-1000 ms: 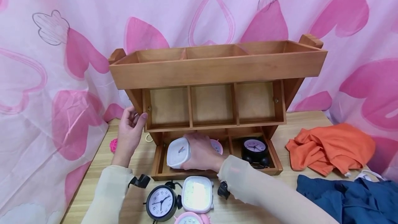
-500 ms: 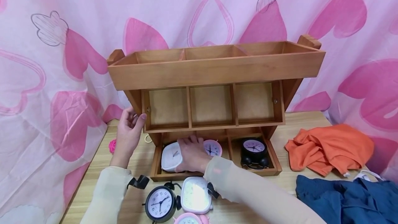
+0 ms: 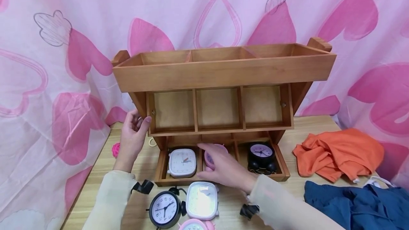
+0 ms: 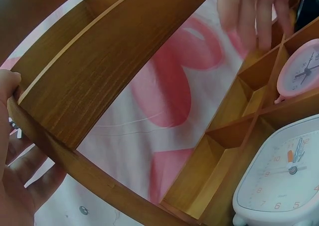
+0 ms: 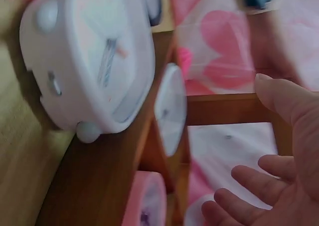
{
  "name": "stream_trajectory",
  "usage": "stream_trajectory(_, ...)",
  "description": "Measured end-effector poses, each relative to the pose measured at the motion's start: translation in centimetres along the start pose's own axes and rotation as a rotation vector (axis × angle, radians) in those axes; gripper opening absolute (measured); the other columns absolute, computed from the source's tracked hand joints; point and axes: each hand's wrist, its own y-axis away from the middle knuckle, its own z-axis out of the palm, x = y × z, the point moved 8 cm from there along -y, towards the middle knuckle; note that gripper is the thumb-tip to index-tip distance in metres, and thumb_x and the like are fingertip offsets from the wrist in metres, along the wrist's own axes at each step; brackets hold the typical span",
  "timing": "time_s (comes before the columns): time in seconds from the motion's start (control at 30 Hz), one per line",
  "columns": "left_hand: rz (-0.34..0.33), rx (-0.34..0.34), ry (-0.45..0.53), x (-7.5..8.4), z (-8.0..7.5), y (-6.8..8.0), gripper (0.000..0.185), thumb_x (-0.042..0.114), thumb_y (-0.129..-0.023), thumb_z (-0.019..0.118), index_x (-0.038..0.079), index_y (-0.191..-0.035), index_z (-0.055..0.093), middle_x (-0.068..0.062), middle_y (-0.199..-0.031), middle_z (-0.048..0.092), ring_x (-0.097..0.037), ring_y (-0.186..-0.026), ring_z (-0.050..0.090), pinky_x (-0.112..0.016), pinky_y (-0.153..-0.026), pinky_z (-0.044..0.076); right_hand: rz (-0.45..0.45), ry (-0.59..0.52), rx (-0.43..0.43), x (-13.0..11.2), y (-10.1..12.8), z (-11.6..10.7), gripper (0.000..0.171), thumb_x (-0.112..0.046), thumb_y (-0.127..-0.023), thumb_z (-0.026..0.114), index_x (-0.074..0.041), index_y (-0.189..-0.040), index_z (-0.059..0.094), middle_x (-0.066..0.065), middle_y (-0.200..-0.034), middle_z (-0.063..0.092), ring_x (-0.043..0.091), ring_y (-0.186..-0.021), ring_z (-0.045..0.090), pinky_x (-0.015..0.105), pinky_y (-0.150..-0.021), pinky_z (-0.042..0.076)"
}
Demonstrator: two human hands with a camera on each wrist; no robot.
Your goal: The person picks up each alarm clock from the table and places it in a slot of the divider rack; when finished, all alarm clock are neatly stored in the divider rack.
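Observation:
A tiered wooden organizer [image 3: 223, 72] stands on the table, with divided trays. At its left side my left hand [image 3: 132, 141] holds the side panel, thumb on one face and fingers behind. In the bottom tray's left compartment lies a white square alarm clock [image 3: 182, 163], face up. A pink alarm clock [image 4: 300, 71] sits in the middle compartment, partly covered in the head view by my right hand [image 3: 223, 166]. That hand hovers over it with fingers spread, holding nothing. The right compartment contains a black twin-bell alarm clock [image 3: 261, 153].
Before the organizer lie another black alarm clock [image 3: 165, 208], a white alarm clock [image 3: 202, 200] and a pink alarm clock [image 3: 193, 225]. Orange cloth [image 3: 340, 153] and dark blue cloth [image 3: 358, 203] are heaped at right. A small pink ball [image 3: 115, 149] lies at far left.
My right hand lowered the white clock into the bottom tray's left compartment, let go, and moved right over the pink clock. My left hand stayed in place.

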Motion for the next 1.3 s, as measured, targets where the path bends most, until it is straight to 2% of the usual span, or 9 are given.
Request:
stream_trajectory(0.13,0.008,-0.001,0.026,-0.1,0.1,-0.1,0.027,0.008,-0.096,0.062,0.014,-0.121,0.053,0.009,-0.097,0.063,-0.003,-0.091,0.059,-0.012,-0.078,0.049,0.071,-0.097,0.053,0.5,2.9,-1.1,0.083,-0.04,-0.079,0.082,-0.022,-0.149,0.041,0.001,-0.143,0.051,0.024,-0.122,0.056,0.044,-0.101,0.05)
stream_trajectory(0.27,0.014,0.005,0.028,0.0,0.1,-0.1,0.027,0.006,-0.095,0.062,0.015,-0.119,0.054,0.01,-0.095,0.062,-0.003,-0.089,0.059,-0.012,-0.077,0.049,0.065,-0.141,0.081,0.8,5.6,-0.8,0.08,-0.038,-0.079,0.082,-0.028,-0.147,0.042,-0.006,-0.136,0.055,0.014,-0.105,0.063,0.038,-0.09,0.055)
stream_trajectory(0.4,0.013,-0.001,0.026,0.0,0.1,-0.1,0.028,0.007,-0.096,0.062,0.012,-0.122,0.053,0.009,-0.101,0.064,-0.003,-0.096,0.061,-0.012,-0.081,0.05,0.053,-0.151,0.048,1.2,7.7,0.6,0.081,-0.038,-0.08,0.082,-0.034,-0.148,0.038,-0.007,-0.145,0.049,0.016,-0.123,0.056,0.043,-0.099,0.052)
stream_trajectory(0.53,0.008,-0.005,0.035,0.0,0.1,-0.1,0.03,0.008,-0.096,0.062,0.01,-0.124,0.052,0.009,-0.105,0.065,-0.004,-0.102,0.063,-0.012,-0.086,0.05,0.094,-0.176,-0.037,2.3,9.0,2.8,0.078,-0.048,-0.081,0.077,-0.031,-0.147,0.039,-0.005,-0.147,0.046,0.021,-0.133,0.048,0.051,-0.104,0.047)
stream_trajectory(0.7,0.008,-0.006,0.035,0.1,0.1,-0.1,0.031,0.007,-0.096,0.061,0.008,-0.126,0.051,0.009,-0.107,0.065,-0.003,-0.104,0.063,-0.012,-0.088,0.05,0.1,-0.147,-0.088,3.6,9.3,5.6,0.082,-0.058,-0.08,0.074,-0.023,-0.146,0.04,-0.004,-0.143,0.047,0.019,-0.129,0.047,0.049,-0.106,0.045)
stream_trajectory(0.87,-0.003,-0.007,0.033,0.0,0.1,0.0,0.031,0.008,-0.096,0.061,0.008,-0.126,0.051,0.01,-0.106,0.065,-0.002,-0.104,0.063,-0.012,-0.087,0.05,0.163,-0.129,-0.132,4.4,8.7,7.5,0.092,-0.063,-0.075,0.075,-0.023,-0.149,0.036,-0.001,-0.146,0.045,0.024,-0.131,0.045,0.058,-0.107,0.039)
stream_trajectory(1.0,-0.005,-0.004,0.027,0.0,0.1,0.0,0.031,0.009,-0.096,0.061,0.009,-0.126,0.051,0.01,-0.106,0.065,-0.003,-0.104,0.063,-0.012,-0.088,0.05,0.199,-0.117,-0.134,4.3,8.3,8.2,0.098,-0.064,-0.07,0.077,-0.02,-0.148,0.035,0.0,-0.144,0.047,0.024,-0.129,0.044,0.06,-0.107,0.035)
stream_trajectory(1.3,-0.009,-0.004,-0.001,0.1,0.1,0.1,0.03,0.012,-0.097,0.061,0.009,-0.125,0.051,0.008,-0.104,0.064,-0.004,-0.102,0.062,-0.011,-0.087,0.049,0.205,-0.062,-0.061,3.8,8.2,8.1,0.102,-0.06,-0.065,0.081,-0.011,-0.144,0.038,0.003,-0.138,0.05,0.023,-0.124,0.045,0.056,-0.104,0.038)
